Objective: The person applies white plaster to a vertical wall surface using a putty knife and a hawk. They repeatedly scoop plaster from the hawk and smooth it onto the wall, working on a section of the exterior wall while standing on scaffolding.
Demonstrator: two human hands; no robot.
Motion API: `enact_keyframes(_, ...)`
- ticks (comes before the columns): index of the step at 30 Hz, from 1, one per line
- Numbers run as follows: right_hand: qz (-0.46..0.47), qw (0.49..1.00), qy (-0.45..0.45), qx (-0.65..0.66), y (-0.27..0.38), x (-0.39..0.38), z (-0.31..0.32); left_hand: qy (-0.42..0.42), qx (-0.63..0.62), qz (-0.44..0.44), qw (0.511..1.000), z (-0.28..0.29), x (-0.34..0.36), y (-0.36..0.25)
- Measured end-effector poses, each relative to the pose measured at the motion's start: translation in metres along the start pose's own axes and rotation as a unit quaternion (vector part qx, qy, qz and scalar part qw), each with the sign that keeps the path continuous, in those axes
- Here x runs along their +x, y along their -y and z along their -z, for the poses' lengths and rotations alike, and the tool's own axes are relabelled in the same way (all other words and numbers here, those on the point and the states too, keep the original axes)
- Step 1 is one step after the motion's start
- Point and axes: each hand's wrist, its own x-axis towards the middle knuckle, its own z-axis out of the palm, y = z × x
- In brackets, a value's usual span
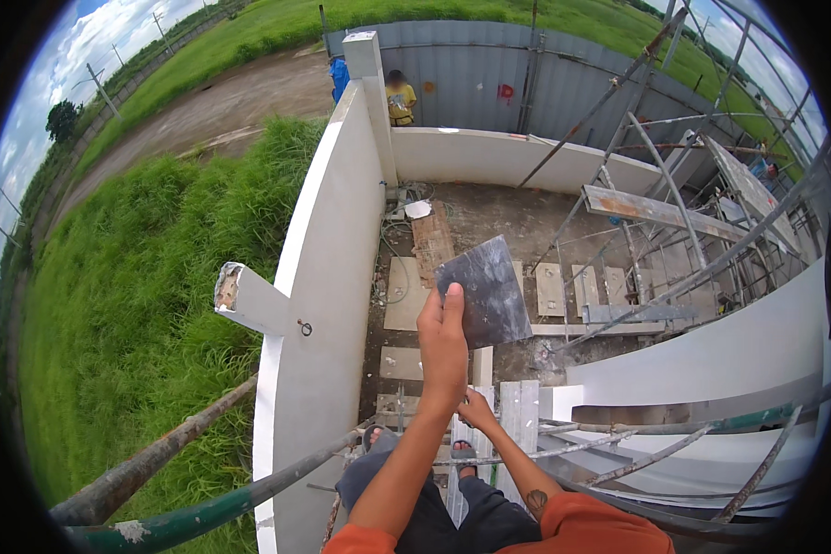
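A dark grey, nearly square sheet (486, 294) with white dusty smudges is raised in front of me. My left hand (444, 343) is closed on its lower left edge, thumb flat on the near face; its exact material I cannot make out. Lower down, close to my left forearm, my right hand (475, 409) is curled closed. Whatever is in those fingers, if anything, is too small and partly hidden. Beneath my sandalled feet lie metal scaffold planks (519, 420), well below both hands.
A white wall (328, 240) runs along my left, with a stub beam (249, 297) jutting out. Scaffold pipes (203, 503) cross in front of and beside me. More scaffolding (683, 208) stands at right. A person in yellow (400, 100) is beyond the far low wall (517, 159).
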Motion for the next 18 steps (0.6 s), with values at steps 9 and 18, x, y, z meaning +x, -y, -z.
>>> enact_keyframes(9,-0.110,0.992,0.054,0.000,-0.022,-0.032,0.003,0.026,-0.131,0.103,0.986,0.010,0.001,0.012)
enact_keyframes(18,-0.177,0.976,0.124,-0.004,-0.089,-0.100,-0.024,0.030,-0.124,0.092,0.988,0.008,-0.001,0.011)
